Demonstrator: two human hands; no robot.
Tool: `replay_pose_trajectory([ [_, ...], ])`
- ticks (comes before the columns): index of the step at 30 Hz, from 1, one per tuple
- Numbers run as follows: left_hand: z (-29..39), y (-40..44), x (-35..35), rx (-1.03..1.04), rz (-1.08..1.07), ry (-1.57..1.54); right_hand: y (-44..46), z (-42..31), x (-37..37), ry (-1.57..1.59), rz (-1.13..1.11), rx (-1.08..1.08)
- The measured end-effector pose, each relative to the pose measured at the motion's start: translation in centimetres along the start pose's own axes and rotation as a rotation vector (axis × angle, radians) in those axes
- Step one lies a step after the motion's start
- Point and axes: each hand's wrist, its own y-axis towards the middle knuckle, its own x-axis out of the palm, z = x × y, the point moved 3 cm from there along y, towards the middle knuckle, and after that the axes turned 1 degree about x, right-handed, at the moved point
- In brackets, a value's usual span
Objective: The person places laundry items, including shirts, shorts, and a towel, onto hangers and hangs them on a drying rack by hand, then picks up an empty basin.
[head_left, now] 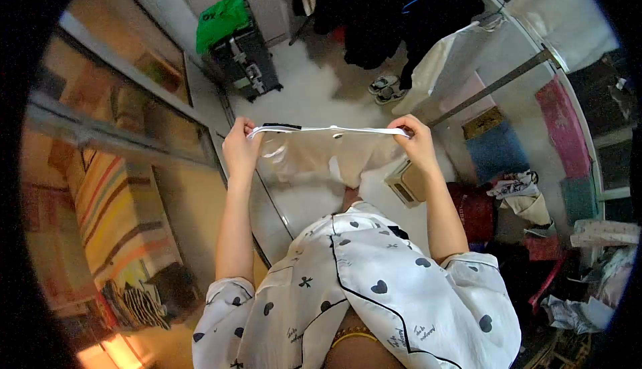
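Note:
A clear plastic bag (311, 158) with a white top edge hangs stretched between my two hands, in front of my body. My left hand (239, 145) is closed on the left end of that edge, beside a short black strip. At the right end, my right hand (416, 142) pinches the same white edge. Through the see-through sheet the pale floor shows. The bag looks flat, with light reflections on its left part.
A dark suitcase (247, 65) with a green bag (222, 23) on top stands ahead left. Dark clothes (374, 8) hang ahead, above shoes (386, 90). A beige box (406, 184) sits on the floor near my right forearm. Glass sliding doors line the left.

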Motion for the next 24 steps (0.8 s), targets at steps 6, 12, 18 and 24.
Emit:
replay_pose_trajectory([
  [6,3.6,5.4,3.8,0.075,0.058,-0.34,2.1,1.8,-1.9,0.059,0.024,0.17],
  [12,11.8,8.2,5.5,0.055,-0.121,-0.655,5.7,4.0,-2.7,0.036,-0.258,0.188],
  [18,14.5,12.1,8.1,0.1,-0.192,-0.674,12.8,3.1,-3.9,0.072,-0.265,0.082],
  [24,17.6,15.2,11.0,0.148,-0.229,-0.798,25.8,3.5,-5.2,0.18,0.339,-0.072],
])
